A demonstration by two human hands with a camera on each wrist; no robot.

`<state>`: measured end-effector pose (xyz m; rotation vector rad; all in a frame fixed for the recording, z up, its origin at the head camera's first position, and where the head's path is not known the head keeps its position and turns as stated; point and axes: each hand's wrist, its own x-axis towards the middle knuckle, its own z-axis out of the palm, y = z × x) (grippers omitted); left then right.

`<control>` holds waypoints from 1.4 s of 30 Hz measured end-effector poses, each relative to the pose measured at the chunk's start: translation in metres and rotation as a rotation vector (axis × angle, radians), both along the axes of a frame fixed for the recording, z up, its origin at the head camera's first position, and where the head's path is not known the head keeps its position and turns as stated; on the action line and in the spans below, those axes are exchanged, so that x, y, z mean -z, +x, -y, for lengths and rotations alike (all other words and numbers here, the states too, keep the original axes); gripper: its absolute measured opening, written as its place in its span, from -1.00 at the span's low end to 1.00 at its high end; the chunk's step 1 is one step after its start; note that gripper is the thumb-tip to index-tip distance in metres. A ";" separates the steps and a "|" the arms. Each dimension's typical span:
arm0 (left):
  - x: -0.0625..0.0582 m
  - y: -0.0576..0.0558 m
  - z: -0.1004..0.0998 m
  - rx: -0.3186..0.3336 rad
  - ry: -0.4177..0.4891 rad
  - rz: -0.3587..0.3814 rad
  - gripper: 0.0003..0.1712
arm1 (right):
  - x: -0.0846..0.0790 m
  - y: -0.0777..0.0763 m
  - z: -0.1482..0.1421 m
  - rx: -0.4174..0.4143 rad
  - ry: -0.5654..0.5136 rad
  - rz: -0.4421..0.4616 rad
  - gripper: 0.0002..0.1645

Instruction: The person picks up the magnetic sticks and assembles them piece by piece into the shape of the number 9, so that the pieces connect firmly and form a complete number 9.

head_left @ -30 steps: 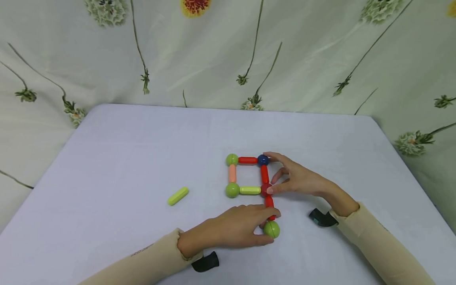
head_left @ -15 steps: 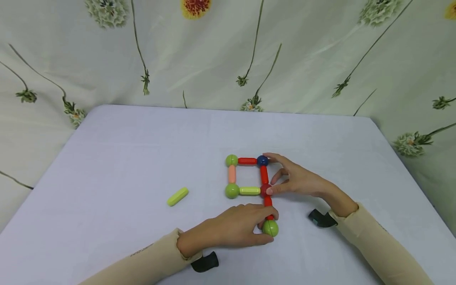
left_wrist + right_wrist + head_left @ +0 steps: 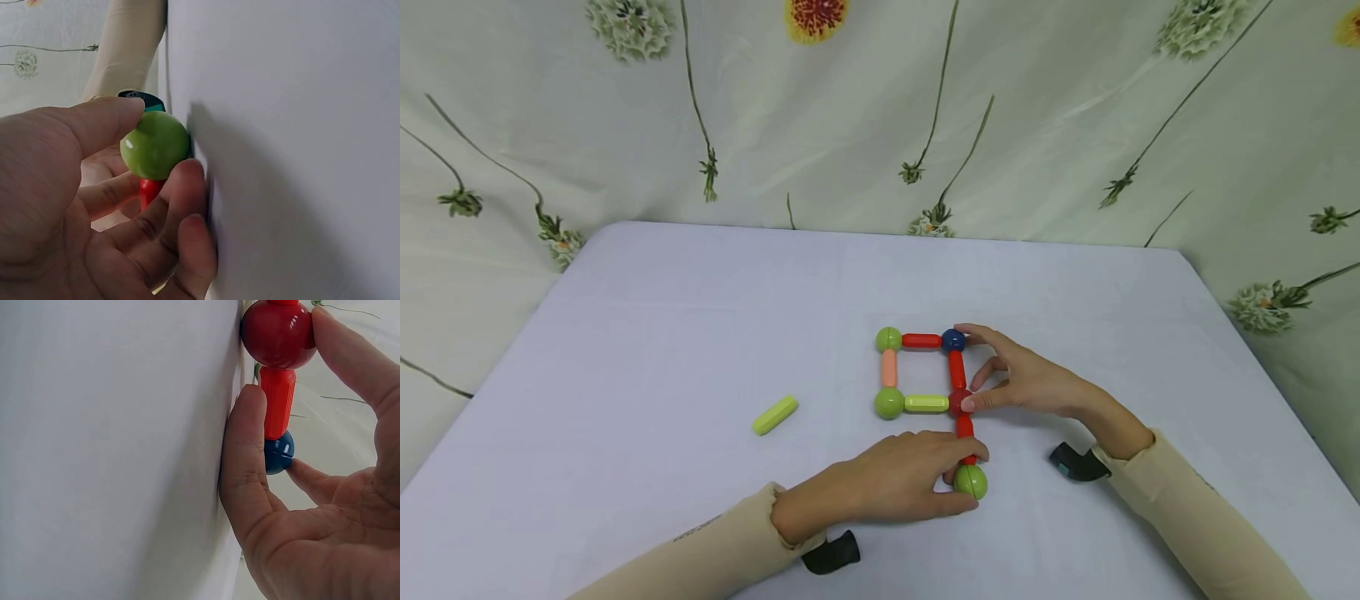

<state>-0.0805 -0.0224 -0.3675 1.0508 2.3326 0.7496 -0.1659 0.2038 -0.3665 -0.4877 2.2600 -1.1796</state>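
Observation:
A flat square of magnetic rods and balls lies on the table, with green balls (image 3: pixel 890 403) at its left corners. Its right corners are a blue ball (image 3: pixel 953 340) and a dark red ball (image 3: pixel 278 334), joined by a red rod (image 3: pixel 279 403). From the dark red ball another red rod (image 3: pixel 964 426) runs down to a green ball (image 3: pixel 156 147). My left hand (image 3: pixel 902 477) pinches that green ball between thumb and fingers, its forefinger over the rod. My right hand (image 3: pixel 1030 372) holds the square's right side, thumb on the dark red ball, forefinger at the blue one.
A loose yellow-green rod (image 3: pixel 775 415) lies left of the square on the white tabletop (image 3: pixel 700 317). Behind the table hangs a flower-patterned cloth (image 3: pixel 850 125). Each wrist wears a black camera (image 3: pixel 832 552) close to the table surface.
The lower red rod and its green ball have shifted very slightly left. Both hands keep their hold, and the square stays in place.

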 end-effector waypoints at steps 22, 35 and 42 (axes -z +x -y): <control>-0.029 0.004 0.018 -0.024 -0.045 -0.182 -0.59 | 0.000 0.000 0.001 0.010 0.010 0.006 0.18; -0.038 0.003 0.077 -0.223 0.069 -0.153 -0.71 | -0.002 0.000 0.000 0.021 0.051 0.016 0.20; -0.034 -0.002 0.118 -0.362 0.062 -0.266 -0.80 | 0.001 -0.001 0.001 0.031 0.059 0.025 0.21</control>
